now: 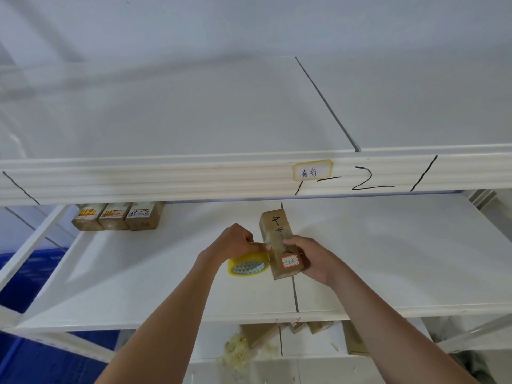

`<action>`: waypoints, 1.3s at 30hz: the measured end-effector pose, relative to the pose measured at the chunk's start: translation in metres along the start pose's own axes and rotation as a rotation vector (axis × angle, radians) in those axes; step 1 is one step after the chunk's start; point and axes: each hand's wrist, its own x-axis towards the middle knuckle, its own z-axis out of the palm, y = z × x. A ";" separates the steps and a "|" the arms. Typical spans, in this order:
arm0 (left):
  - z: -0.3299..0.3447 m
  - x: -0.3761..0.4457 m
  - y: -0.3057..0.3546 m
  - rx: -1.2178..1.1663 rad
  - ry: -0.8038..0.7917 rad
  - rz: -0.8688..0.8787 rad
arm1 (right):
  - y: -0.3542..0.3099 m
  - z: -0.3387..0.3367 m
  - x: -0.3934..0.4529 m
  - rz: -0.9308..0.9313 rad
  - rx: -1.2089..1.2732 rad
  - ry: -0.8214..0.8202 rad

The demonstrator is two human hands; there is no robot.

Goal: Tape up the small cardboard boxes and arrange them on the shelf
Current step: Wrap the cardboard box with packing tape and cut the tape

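Fingers of the right hand (310, 259) curl round the near end of a small cardboard box (279, 245), gripping it from the right side and below. The box is long and narrow, held above the middle shelf board (166, 278), its far end tilted away and slightly left; black handwriting runs along its top face and a red-bordered label (290, 261) sits near the held end. The left hand (235, 242) closes on a roll of yellowish tape (248, 263) — fingers wrapped over the top of the roll, thumb tip pressed against the box's left edge, so roll and box touch side by side. The roll's open core faces the camera.

Both hands work over the seam (295, 295) between two white shelf panels, well inside the front edge of the board. To the right the panel lies bare out to the frame post; to the left there is wide room up to three taped boxes (116, 217) standing in a close row at the back, partly hidden under the upper shelf's front rail (166, 178). That rail hangs just beyond the box's far end and carries a yellow-bordered tag (312, 169) and marker strokes reading 1–2. Below the front edge, more cardboard boxes (260, 333) and scraps of crumpled tape (235, 350) lie on the lower shelf — partly hidden by the forearms.
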 end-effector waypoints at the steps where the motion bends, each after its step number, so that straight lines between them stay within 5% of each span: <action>1: 0.001 0.000 0.002 0.022 0.019 0.015 | -0.001 0.003 0.000 -0.003 -0.077 -0.008; 8: 0.004 -0.001 0.009 0.094 0.038 0.046 | 0.000 0.012 0.011 -0.025 -0.342 0.186; 13: 0.004 -0.008 -0.001 -0.125 -0.072 0.079 | -0.002 0.005 0.012 -0.046 -0.387 0.284; 23: -0.009 -0.015 -0.011 -0.225 -0.178 0.116 | -0.009 -0.008 0.001 -0.025 -0.387 0.236; 39: 0.004 -0.005 -0.031 -0.062 -0.035 0.029 | 0.000 -0.008 0.000 -0.031 -0.245 0.161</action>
